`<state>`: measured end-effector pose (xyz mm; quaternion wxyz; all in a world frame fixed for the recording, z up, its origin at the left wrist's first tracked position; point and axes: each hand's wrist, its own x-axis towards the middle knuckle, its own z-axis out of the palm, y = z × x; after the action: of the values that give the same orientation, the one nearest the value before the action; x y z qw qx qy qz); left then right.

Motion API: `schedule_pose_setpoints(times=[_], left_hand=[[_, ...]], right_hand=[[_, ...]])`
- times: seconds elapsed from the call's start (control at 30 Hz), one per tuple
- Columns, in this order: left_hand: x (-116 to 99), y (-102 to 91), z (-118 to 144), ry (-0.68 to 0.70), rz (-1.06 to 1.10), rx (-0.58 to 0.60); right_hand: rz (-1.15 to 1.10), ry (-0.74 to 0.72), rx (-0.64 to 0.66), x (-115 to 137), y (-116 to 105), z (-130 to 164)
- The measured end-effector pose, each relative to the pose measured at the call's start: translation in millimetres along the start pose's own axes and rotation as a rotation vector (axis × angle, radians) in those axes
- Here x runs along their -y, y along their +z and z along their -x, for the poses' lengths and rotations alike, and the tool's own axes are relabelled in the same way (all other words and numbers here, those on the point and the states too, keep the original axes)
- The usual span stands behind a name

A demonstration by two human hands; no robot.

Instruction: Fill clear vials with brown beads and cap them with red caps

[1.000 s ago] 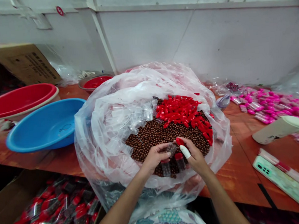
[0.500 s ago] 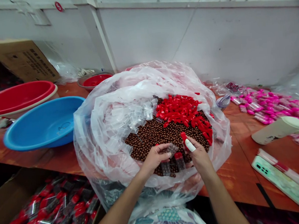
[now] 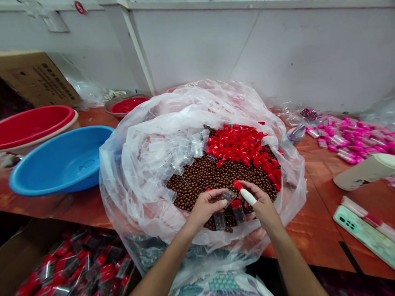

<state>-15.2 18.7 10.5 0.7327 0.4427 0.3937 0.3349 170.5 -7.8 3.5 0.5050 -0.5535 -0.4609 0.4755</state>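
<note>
My left hand (image 3: 204,209) pinches a small clear plastic container (image 3: 230,195) above a heap of brown beads (image 3: 199,183) in a large plastic bag (image 3: 130,205). Between the fingers of my right hand (image 3: 264,210) is a red cap (image 3: 237,185), just beside the container and apart from it. The right thumb wears a white cover (image 3: 248,197). Below the hands lie a red-capped clear container (image 3: 238,213) and another clear container (image 3: 219,221). Loose red caps (image 3: 237,141) are piled at the bag's back right, with clear containers (image 3: 171,152) at the left.
A blue basin (image 3: 57,181) and a red basin (image 3: 25,127) stand left. A box of red-capped containers (image 3: 71,276) sits low at the left. To the right are pink-capped containers (image 3: 360,140), a pale cup (image 3: 366,172) and a phone (image 3: 373,242).
My right hand has shifted slightly left and tilted the red cap toward the container. The left hand holds nearly still with its container. The view has moved a little.
</note>
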Motion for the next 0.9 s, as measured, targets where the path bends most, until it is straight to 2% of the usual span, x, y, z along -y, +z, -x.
schedule_pose_setpoints(times=[0.17,0.3,0.4,0.63,0.8,0.9], left_hand=[[0.2,-1.0,0.7,-0.018,0.008,-0.016],[3.5,-0.5,-0.8,0.0,0.002,0.006],[4.8,-0.9,-1.3,0.022,-0.018,0.02],[2.6,-2.0,0.7,0.036,-0.001,0.029],[0.8,-0.5,3.3,0.06,0.004,0.094],[1.5,3.6,4.8,0.046,0.012,0.079]], right_hand=[[0.249,-0.179,0.053,-1.8,-4.2,1.6],[0.393,-0.327,0.015,1.1,-0.6,5.5],[0.502,-0.434,0.059,3.5,3.9,11.0],[0.633,-0.5,0.104,8.0,11.4,23.8],[0.671,-0.599,0.083,-2.5,12.5,26.4],[0.673,-0.654,0.085,-8.1,12.7,26.5]])
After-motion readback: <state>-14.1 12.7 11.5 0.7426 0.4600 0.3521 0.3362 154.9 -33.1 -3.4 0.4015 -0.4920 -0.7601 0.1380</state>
